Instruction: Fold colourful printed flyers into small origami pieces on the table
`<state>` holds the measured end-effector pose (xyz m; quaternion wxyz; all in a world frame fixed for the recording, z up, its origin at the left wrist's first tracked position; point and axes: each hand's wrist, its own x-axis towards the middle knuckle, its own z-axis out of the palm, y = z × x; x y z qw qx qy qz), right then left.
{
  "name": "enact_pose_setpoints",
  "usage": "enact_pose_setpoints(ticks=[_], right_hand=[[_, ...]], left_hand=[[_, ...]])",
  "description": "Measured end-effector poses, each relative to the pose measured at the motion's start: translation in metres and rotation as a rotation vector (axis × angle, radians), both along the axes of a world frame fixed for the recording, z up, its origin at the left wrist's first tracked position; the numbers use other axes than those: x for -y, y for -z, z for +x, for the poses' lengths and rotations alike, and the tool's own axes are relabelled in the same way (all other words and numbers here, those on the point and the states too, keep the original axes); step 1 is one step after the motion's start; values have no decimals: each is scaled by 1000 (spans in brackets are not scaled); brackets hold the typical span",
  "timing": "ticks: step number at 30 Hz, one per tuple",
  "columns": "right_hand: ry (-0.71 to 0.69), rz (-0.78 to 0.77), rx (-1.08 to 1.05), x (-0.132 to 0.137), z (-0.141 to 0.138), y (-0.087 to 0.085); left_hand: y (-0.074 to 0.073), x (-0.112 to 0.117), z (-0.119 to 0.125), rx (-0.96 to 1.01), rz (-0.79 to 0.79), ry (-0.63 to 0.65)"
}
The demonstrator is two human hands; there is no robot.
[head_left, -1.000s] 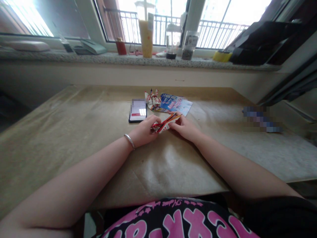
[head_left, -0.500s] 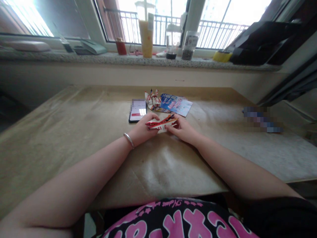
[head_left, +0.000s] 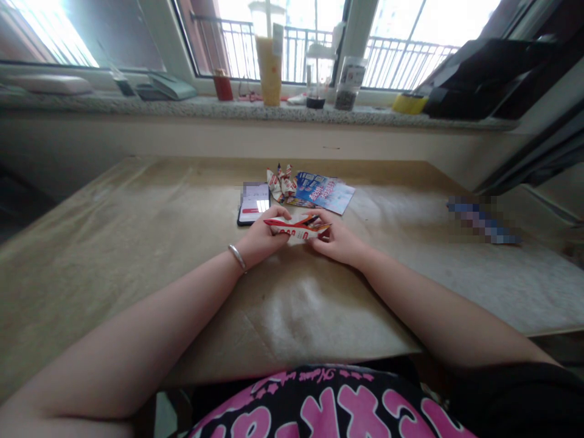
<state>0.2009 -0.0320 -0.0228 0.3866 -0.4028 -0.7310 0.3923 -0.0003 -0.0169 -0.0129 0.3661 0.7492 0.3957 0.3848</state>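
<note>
Between both hands is a small piece of folded printed paper (head_left: 298,230), white with red edges and red marks, with dark and orange parts along its top. My left hand (head_left: 269,230) grips its left end, fingers behind and thumb in front. At the right end, my right hand (head_left: 332,236) is closed round the paper with bent fingers; some fingertips are hidden behind it. Just beyond the hands stands a pointed folded-paper figure (head_left: 281,182) with white, red and dark print. Blue printed sheets (head_left: 326,192) lie beside it on the right.
A phone (head_left: 254,204) with a lit screen lies left of the paper figure. On the cloth-covered table (head_left: 137,255), a blurred bluish item (head_left: 483,222) sits far right. The windowsill (head_left: 191,107) holds a tall yellow drink cup (head_left: 269,73), jars and a black bag (head_left: 479,79).
The folded paper has turned and flattened a little, so more of its printed front shows. My fingers have shifted slightly on it; the other things stay put.
</note>
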Motion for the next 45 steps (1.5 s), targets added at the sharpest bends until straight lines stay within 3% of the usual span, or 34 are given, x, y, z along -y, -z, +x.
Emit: enact_pose_setpoints(ticks=[7,16,27,31,38,45], right_hand=[[18,92,-30,-3,1,5],[73,4,-97,-7,1,3],[152,45,24,-4,-1,2],[191,44,20,-7,0,4],[210,14,-159,-9,0,3],[215,-75,-214,-7,-6,-1]], left_hand=[[-1,-3,0,67,-55,-27],[1,-1,0,106,-109,70],[2,4,1,27,-40,76],[4,1,2,67,64,32],[3,0,7,145,67,40],[11,-1,11,207,26,7]])
